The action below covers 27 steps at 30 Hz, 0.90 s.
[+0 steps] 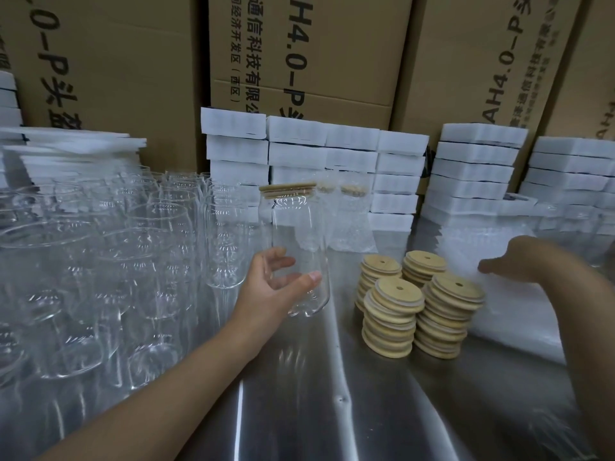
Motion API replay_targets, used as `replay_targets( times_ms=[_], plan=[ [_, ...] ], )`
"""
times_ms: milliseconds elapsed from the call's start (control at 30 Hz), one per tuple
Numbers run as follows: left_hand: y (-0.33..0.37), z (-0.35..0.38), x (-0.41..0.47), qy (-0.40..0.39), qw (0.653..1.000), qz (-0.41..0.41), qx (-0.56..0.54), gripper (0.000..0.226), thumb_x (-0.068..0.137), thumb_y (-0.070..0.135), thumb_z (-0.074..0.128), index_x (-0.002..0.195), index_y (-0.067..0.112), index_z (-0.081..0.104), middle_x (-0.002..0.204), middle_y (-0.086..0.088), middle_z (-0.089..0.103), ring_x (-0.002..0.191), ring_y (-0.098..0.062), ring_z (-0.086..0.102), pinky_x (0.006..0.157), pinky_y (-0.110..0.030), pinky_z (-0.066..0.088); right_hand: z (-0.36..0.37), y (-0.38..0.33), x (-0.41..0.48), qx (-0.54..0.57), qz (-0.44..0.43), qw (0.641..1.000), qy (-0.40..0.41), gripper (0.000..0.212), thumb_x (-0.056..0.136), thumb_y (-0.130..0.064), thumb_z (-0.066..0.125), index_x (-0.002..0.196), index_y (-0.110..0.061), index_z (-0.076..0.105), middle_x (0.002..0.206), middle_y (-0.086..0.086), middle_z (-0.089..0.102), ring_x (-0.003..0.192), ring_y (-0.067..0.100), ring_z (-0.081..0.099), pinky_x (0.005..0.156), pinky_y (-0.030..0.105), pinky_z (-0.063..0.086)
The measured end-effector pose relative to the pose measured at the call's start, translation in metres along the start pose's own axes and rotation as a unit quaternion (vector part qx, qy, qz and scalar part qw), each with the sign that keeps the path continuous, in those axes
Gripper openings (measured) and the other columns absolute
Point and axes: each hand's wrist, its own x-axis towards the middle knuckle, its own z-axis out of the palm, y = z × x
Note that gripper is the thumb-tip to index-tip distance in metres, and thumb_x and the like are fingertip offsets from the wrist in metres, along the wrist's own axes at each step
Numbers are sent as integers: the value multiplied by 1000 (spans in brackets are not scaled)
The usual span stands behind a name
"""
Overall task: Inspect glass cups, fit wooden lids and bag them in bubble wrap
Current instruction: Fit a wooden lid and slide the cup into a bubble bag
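Note:
My left hand (273, 284) grips the lower part of a clear glass cup (296, 241), held upright above the steel table. A wooden lid (288, 189) sits on the cup's mouth. My right hand (519, 259) reaches to the right, its fingers resting on a pile of bubble wrap bags (499, 294). Several stacks of round wooden lids (419, 301), each with a small hole, stand between my hands. Two lidded cups in bubble wrap (349, 217) stand behind the held cup.
Many bare glass cups (109, 261) crowd the table's left half. White foam blocks (316, 151) are stacked along the back, with big cardboard boxes (332, 51) behind them. The steel table (316, 394) shows bare metal in front.

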Motion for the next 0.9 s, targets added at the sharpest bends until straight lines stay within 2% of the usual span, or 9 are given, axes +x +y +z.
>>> replay_targets(
  times_ms=[167, 267, 333, 433, 500, 567, 633, 767, 900],
  plan=[
    [0, -1, 2, 6, 999, -12, -48, 57, 60, 34, 76, 109, 26, 49, 114, -4, 60, 81, 1, 69, 66, -22, 57, -2, 0, -4, -15, 6, 1000, 14, 28, 88, -25, 64, 97, 1, 58, 86, 10, 53, 83, 28, 53, 71, 32, 42],
    [3, -1, 1, 9, 999, -5, -41, 57, 60, 34, 75, 110, 26, 48, 114, -3, 60, 81, 3, 69, 68, -23, 58, -7, 3, -2, 22, 18, 999, 46, 33, 91, -24, 60, 110, 3, 61, 106, 19, 61, 90, 34, 56, 76, 35, 46],
    [6, -1, 1, 20, 1000, 9, -20, 62, 60, 36, 75, 114, 26, 47, 115, -2, 59, 86, 1, 67, 74, -26, 58, -12, -1, -9, 74, 2, 989, 128, 34, 97, -27, 52, 112, 1, 62, 112, 23, 61, 98, 37, 57, 80, 39, 46],
    [11, -3, -1, 37, 998, 44, 21, 74, 58, 41, 77, 122, 25, 43, 116, 1, 58, 98, -4, 63, 88, -33, 55, -17, -26, -41, 222, -118, 916, 312, 25, 99, -31, 47, 105, -9, 56, 90, 10, 58, 83, 31, 53, 67, 35, 36],
    [15, -4, -3, 51, 996, 66, 27, 78, 53, 47, 79, 119, 30, 42, 115, 3, 58, 100, -3, 62, 91, -34, 54, -18, -53, -73, 295, -201, 865, 352, 19, 100, -33, 44, 103, -16, 51, 79, 1, 54, 71, 25, 50, 59, 33, 33],
    [18, -3, -4, 70, 993, 84, 33, 73, 52, 50, 78, 114, 37, 42, 115, 7, 56, 99, 1, 61, 88, -29, 53, -9, -84, -100, 348, -267, 844, 309, 15, 100, -33, 44, 99, -19, 48, 65, 0, 54, 58, 16, 49, 50, 31, 33],
    [20, -2, -5, 93, 990, 95, 37, 70, 53, 51, 78, 112, 40, 41, 116, 11, 55, 101, 3, 60, 82, -20, 50, 7, -113, -118, 398, -291, 848, 193, 15, 99, -36, 47, 99, -21, 46, 63, 1, 56, 55, 12, 52, 49, 27, 37],
    [24, -4, -2, 138, 984, 109, 29, 75, 60, 43, 76, 124, 32, 37, 120, 8, 54, 107, -1, 58, 74, -11, 48, 45, -157, -133, 372, -264, 889, -46, 37, 90, -35, 63, 114, -21, 39, 94, 5, 62, 68, 13, 57, 53, 22, 40],
    [27, -6, 2, 155, 981, 116, 28, 79, 62, 44, 74, 129, 27, 36, 120, 9, 55, 108, -2, 58, 83, -18, 48, 72, -170, -130, 363, -297, 856, -217, 67, 80, -13, 73, 135, -21, 35, 99, -4, 57, 75, 10, 62, 62, 17, 49]
  ],
)
